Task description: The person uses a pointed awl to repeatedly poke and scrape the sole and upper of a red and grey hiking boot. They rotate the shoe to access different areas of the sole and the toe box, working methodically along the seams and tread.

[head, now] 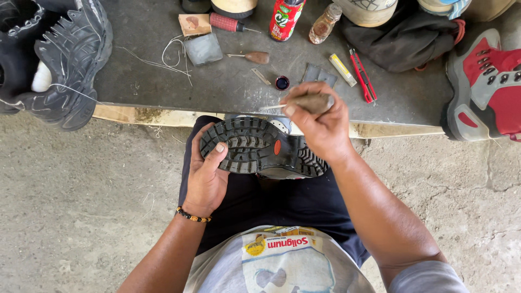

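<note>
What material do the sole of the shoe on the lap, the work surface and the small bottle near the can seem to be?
The shoe sole looks like black matte rubber, with deep moulded lugs. The left hand holds it. The work surface seems to be grey sheet metal or a painted board, dull and scratched. The small bottle appears to be clear plastic or glass; it is see-through with a cap.

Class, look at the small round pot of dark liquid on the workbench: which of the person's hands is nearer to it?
Right. The right hand, gripping an awl, is just below-right of the pot; the left hand holds the shoe sole, farther away.
</note>
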